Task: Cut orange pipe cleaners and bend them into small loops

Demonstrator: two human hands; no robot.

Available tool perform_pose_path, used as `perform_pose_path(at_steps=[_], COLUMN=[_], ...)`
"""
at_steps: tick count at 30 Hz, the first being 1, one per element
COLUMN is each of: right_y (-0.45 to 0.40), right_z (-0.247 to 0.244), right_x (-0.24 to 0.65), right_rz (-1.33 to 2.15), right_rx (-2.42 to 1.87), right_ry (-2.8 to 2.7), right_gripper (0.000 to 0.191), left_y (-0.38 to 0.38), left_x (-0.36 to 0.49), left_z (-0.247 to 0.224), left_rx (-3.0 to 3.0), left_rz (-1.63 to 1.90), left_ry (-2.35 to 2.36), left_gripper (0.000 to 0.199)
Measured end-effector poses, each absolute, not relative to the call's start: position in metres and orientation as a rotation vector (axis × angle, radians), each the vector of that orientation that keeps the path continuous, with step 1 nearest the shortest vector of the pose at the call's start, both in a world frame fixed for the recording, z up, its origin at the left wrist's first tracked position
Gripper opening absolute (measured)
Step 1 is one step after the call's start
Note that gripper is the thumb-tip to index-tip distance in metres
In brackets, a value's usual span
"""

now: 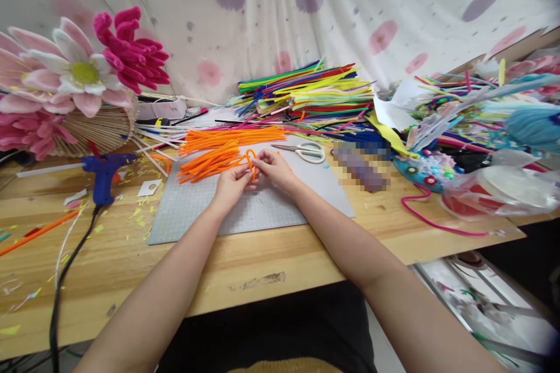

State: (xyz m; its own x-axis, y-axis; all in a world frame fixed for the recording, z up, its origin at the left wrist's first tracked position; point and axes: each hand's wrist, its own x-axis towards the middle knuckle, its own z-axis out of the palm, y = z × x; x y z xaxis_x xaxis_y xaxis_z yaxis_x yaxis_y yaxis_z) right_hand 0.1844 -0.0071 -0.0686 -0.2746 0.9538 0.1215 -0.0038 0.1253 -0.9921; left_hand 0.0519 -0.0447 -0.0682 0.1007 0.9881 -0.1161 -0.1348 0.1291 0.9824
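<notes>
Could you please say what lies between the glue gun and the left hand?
In the head view: a white card, yellow scraps, then the grey mat bearing orange pipe cleaners.

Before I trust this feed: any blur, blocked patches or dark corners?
Head view: lighting looks fairly even; pixelation hides something right of the pale-handled metal scissors; the upper right corner darkens; the bent orange fuzzy stem between left hand and right hand is too small for fine detail.

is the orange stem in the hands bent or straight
Bent: the orange stem arches over into a narrow loop between the left hand and the right hand.
</notes>
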Motion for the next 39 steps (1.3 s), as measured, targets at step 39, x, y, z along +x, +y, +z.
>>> perform_pose_path(at_steps=[39], right_y=[-0.008], right_z=[-0.063], right_x=[0.201], right_rz=[1.991], right_rx=[-0.630], right_ry=[-1.138], right_gripper=[0.028], left_y=[-0.049], left_x=[0.039], left_z=[-0.049], left_rx=[0.680], left_rz=[0.695], left_ry=[0.872], left_gripper=[0.012])
